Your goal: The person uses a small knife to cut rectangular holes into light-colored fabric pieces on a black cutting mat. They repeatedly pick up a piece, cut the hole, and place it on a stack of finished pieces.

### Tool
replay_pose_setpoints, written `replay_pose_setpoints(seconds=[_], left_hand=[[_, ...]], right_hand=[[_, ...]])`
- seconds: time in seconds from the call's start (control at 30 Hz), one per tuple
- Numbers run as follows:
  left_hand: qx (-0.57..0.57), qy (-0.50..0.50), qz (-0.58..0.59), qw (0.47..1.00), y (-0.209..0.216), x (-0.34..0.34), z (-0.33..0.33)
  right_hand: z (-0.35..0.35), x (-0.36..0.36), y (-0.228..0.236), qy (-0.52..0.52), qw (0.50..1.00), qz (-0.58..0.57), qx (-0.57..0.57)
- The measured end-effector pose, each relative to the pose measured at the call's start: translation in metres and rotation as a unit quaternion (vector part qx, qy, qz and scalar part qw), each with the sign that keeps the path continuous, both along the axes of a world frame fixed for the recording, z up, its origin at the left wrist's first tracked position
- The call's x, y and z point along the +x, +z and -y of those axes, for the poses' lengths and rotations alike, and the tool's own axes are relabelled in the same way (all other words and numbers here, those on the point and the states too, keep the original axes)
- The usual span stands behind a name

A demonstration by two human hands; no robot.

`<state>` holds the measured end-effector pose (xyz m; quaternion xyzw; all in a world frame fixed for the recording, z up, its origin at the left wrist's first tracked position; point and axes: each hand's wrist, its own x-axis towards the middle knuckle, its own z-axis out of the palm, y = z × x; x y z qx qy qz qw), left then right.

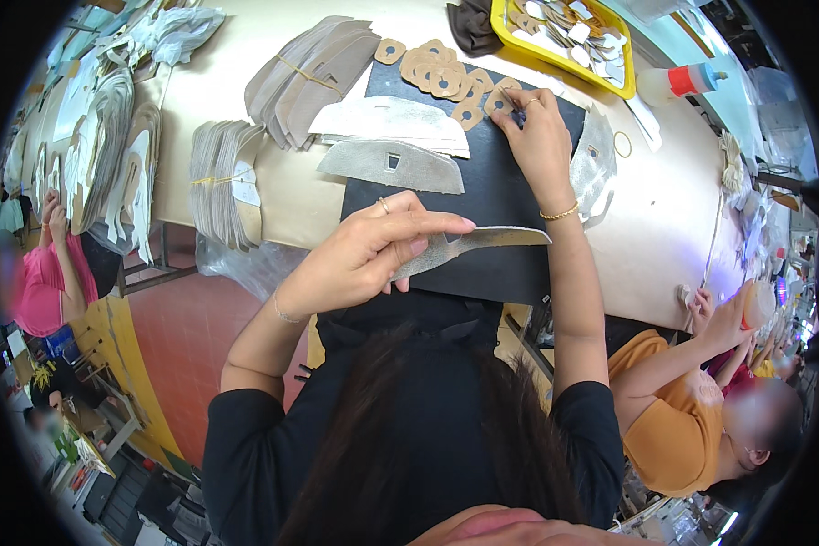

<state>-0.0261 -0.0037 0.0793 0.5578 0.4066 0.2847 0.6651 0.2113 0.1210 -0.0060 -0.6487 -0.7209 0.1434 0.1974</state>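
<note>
My left hand [364, 241] is closed on a curved grey leather piece [505, 237], held above a black mat [519, 278] near its front edge. The index finger lies along the piece's top. Farther forward, my right hand [541, 136] pinches a small tan piece with a hole [498, 102] at the mat's far right. More tan pieces with holes [441, 73] lie overlapped to its left. On the mat are a grey leather piece with a square hole [409, 171] and a stack of whitish curved pieces [391, 118]. Another grey piece [593, 159] lies by my right wrist.
Tied bundles of leather pieces [309, 77] [223, 182] lie left of the mat. A yellow tray [623, 86] of small parts and a white bottle with a red band [669, 84] stand at the far right. A co-worker in orange [669, 409] sits to my right.
</note>
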Motion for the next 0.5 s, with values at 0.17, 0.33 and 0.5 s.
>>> replay_pose_setpoints(seconds=[0.17, 0.33, 0.5], left_hand=[[0.01, -0.051, -0.002, 0.999, -0.003, -0.003, -0.001], [0.014, -0.114, -0.012, 0.993, -0.007, -0.001, 0.002], [-0.009, -0.133, -0.058, 0.989, -0.018, -0.002, 0.004]], right_hand=[[-0.002, -0.001, -0.003, -0.005, 0.998, -0.055, 0.011], [0.015, 0.01, 0.014, -0.039, 0.987, -0.158, -0.011], [0.073, 0.015, 0.027, 0.094, 0.959, -0.208, -0.166]])
